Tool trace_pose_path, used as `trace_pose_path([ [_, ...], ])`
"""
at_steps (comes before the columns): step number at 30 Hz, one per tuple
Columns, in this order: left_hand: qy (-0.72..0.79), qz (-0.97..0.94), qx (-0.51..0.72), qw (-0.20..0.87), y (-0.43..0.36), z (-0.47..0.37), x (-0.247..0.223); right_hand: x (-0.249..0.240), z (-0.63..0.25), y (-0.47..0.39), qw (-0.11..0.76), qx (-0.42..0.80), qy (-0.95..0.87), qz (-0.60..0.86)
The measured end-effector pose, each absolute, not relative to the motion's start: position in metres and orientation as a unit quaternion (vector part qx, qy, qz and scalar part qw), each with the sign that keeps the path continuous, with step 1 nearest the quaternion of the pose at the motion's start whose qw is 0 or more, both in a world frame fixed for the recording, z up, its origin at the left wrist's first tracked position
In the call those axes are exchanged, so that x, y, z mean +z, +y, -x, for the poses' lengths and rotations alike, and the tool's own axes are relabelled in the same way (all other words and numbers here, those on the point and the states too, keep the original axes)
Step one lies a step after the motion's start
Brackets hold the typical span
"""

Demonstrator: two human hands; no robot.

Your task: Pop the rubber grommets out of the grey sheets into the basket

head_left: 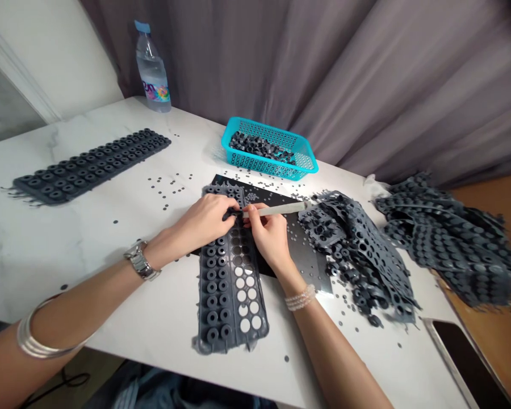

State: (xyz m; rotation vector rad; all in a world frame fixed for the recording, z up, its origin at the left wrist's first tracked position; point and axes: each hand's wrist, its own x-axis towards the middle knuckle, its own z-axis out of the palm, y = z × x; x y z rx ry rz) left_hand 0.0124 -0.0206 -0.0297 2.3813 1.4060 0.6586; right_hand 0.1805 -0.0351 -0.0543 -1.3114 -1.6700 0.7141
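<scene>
A dark grey rubber sheet (215, 284) of moulded ring-shaped parts lies lengthwise in front of me. Its left columns hold rings, while much of its right side is round empty holes. Over its upper part, my left hand (217, 217) is closed, pinching a small black rubber piece (230, 213). My right hand (269, 230) grips a slim, pale-handled tool (283, 209) close to the left fingertips. The tool's working tip is hidden between the fingers. Beneath the sheet is a black, glossy board (298, 250) dotted with small dark discs.
A turquoise basket (272, 167) of black rubber parts stands at the back. Another ring sheet (93, 165) lies left, near a water bottle (153, 74). On the right are punched-out sheets (366, 250), loose rings (360, 289), a piled sheet (447, 233) and a phone (464, 358).
</scene>
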Motion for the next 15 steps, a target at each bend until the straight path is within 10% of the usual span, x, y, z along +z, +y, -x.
trace_pose_path([
  [15, 0.484, -0.846, 0.182, 0.131, -0.0201, -0.0119, -0.0320, -0.0505, -0.1783, -0.0366, 0.406, 0.246, -0.710, 0.520],
])
